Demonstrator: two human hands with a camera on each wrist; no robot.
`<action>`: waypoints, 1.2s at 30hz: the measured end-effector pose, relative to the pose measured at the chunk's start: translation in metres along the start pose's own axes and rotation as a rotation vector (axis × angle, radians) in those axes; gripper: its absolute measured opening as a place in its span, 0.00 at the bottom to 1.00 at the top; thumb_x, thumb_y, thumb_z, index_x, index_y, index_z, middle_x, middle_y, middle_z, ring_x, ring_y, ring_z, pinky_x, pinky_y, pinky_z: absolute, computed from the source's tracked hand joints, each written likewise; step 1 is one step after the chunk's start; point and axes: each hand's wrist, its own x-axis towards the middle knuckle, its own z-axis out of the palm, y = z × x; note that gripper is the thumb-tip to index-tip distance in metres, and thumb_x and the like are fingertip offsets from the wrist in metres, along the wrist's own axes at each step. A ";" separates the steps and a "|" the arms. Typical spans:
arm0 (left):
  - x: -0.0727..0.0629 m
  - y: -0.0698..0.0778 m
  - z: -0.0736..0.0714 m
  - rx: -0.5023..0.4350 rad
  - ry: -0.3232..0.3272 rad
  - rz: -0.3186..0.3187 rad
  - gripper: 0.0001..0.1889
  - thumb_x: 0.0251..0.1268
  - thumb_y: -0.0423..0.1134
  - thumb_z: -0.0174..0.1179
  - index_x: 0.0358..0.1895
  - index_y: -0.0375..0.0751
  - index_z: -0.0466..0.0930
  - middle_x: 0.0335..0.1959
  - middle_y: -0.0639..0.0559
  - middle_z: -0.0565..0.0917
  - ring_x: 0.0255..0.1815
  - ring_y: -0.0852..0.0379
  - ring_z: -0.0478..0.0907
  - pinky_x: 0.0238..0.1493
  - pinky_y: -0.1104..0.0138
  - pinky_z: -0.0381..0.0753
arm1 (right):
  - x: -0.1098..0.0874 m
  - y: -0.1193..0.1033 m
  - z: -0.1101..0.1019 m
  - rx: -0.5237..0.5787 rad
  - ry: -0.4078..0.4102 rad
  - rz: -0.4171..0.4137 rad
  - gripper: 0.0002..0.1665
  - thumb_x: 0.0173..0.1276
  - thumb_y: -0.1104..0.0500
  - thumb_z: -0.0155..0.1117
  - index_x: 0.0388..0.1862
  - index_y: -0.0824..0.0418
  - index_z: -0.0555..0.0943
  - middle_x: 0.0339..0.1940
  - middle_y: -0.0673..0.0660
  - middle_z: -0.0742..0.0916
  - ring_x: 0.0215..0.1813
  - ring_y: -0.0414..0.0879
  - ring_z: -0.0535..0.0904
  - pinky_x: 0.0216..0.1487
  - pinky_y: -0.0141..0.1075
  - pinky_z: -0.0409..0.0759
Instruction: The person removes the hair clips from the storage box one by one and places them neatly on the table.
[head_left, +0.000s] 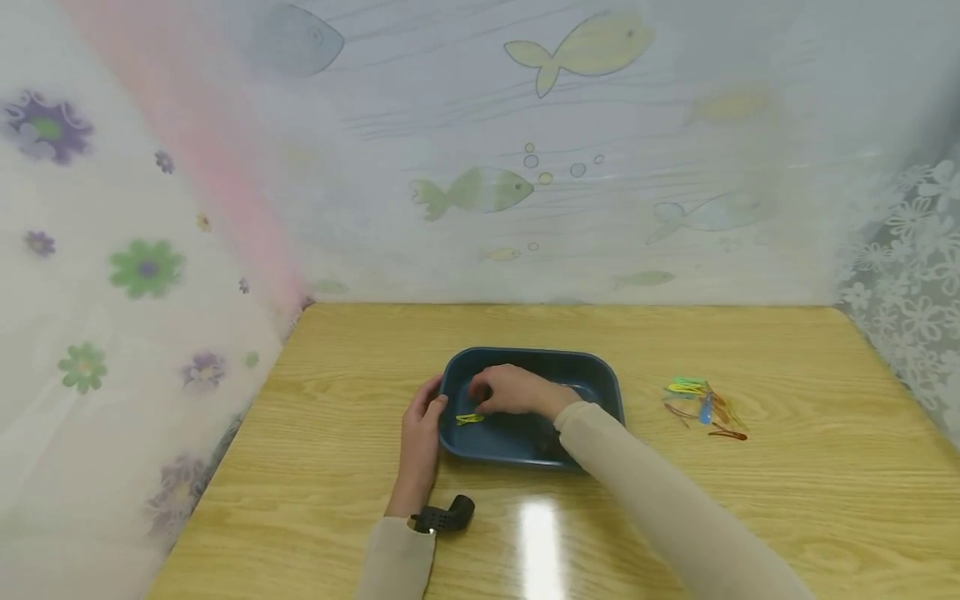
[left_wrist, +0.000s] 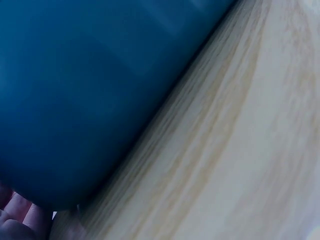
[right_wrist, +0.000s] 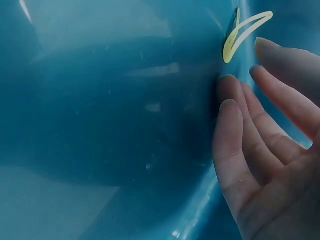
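Observation:
A dark blue plastic tub point(head_left: 487, 458) stands on the wooden table. My left hand point(head_left: 422, 425) holds its left end, thumb at the rim and fingers along the outer wall; in the left wrist view a few fingertips point(left_wrist: 22, 217) show by the tub's lower corner. Inside the tub, toward its left end, lies a yellow snap hair clip point(right_wrist: 246, 36). My right hand point(right_wrist: 270, 140) is down in the tub beside this clip, its fingers loosely bent and apart from the thumb, with nothing between them.
To the right of the tub lies a small pile of colourful hair clips point(head_left: 705, 404), with a reddish-brown clip point(head_left: 727, 432) at its near edge. Patterned curtains with fish point(head_left: 491, 190) and flowers point(head_left: 146, 268) hang behind and beside the wooden table point(head_left: 337, 350).

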 end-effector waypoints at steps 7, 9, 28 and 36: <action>0.001 0.002 0.002 0.005 0.002 0.007 0.15 0.65 0.41 0.47 0.54 0.55 0.72 0.52 0.58 0.74 0.55 0.61 0.68 0.58 0.61 0.62 | 0.004 -0.003 0.001 -0.033 -0.020 -0.016 0.18 0.54 0.54 0.67 0.44 0.55 0.79 0.37 0.48 0.81 0.38 0.39 0.75 0.41 0.33 0.73; 0.001 0.002 0.003 0.007 0.003 0.009 0.15 0.65 0.40 0.47 0.53 0.54 0.73 0.52 0.58 0.74 0.54 0.61 0.68 0.58 0.62 0.63 | 0.003 -0.004 0.001 -0.051 -0.027 -0.019 0.16 0.53 0.54 0.67 0.42 0.55 0.80 0.36 0.47 0.80 0.38 0.39 0.74 0.41 0.33 0.73; -0.001 0.002 0.002 0.034 0.004 0.004 0.16 0.64 0.40 0.47 0.55 0.51 0.72 0.54 0.57 0.73 0.56 0.60 0.68 0.58 0.61 0.64 | -0.004 -0.005 -0.001 -0.057 -0.034 0.027 0.05 0.58 0.54 0.62 0.25 0.49 0.77 0.22 0.43 0.77 0.25 0.37 0.71 0.27 0.30 0.70; 0.000 0.002 0.001 0.052 0.018 -0.017 0.15 0.64 0.41 0.47 0.53 0.55 0.72 0.53 0.60 0.73 0.55 0.63 0.67 0.58 0.63 0.63 | -0.016 -0.002 -0.016 -0.039 -0.015 0.027 0.02 0.60 0.56 0.61 0.29 0.51 0.80 0.23 0.42 0.79 0.24 0.38 0.73 0.28 0.31 0.73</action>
